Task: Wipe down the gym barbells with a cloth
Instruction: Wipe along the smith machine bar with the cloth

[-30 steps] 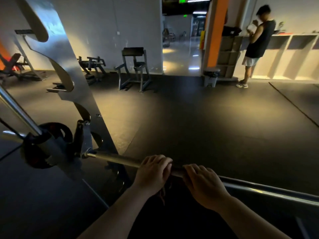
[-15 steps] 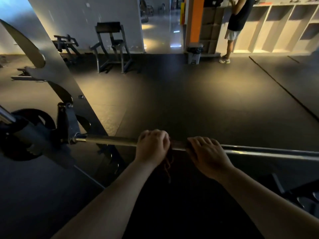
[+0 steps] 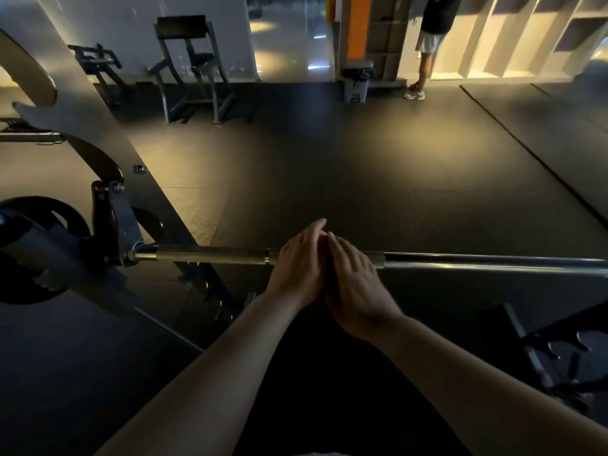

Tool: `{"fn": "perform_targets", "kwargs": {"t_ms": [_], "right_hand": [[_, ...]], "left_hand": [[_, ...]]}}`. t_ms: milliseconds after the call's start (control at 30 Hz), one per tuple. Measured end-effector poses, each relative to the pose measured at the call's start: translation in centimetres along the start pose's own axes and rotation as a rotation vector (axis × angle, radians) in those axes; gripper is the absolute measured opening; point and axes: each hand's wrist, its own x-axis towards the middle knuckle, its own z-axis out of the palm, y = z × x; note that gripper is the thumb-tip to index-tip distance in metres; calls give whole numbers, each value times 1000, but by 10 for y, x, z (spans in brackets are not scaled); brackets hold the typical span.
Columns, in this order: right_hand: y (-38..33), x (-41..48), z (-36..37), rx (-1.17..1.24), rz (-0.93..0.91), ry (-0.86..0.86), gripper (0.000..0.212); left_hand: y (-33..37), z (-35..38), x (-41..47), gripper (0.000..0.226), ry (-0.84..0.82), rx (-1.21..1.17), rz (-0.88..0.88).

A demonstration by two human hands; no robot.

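Barbell: a steel bar, level, running across the view from the left to the right edge. The left stretch is matte and knurled, ending at a narrow ring. The right stretch is smooth with bright glints. Its left end sits in a dark bracket. The mid-section is hidden behind the left hand and right hand.

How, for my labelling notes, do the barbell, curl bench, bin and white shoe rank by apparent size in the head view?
1. barbell, spanning most of the frame, partly because it is nearest
2. curl bench
3. bin
4. white shoe
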Motion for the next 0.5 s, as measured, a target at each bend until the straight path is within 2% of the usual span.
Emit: {"fn": "perform_targets", "kwargs": {"t_ms": [67, 133, 200, 333, 400, 500], "right_hand": [[-9, 8, 15, -81, 7, -53, 86], [-8, 15, 21, -160, 61, -23, 86], [-2, 19, 15, -281, 63, 2, 78], [24, 14, -2, -368, -21, 110, 55], [46, 0, -3, -373, 63, 257, 47], [64, -18, -2, -285, 322, 412, 45]], "left_hand": [[-15, -7, 1, 45, 115, -1, -19], [-24, -12, 2, 47, 213, 92, -77], [-30, -16, 0, 46, 209, 161, -67], [-37, -13, -9, 21, 172, 370, 110], [-35, -12, -9, 23, 187, 359, 105], [-30, -10, -8, 23, 210, 351, 87]]}}
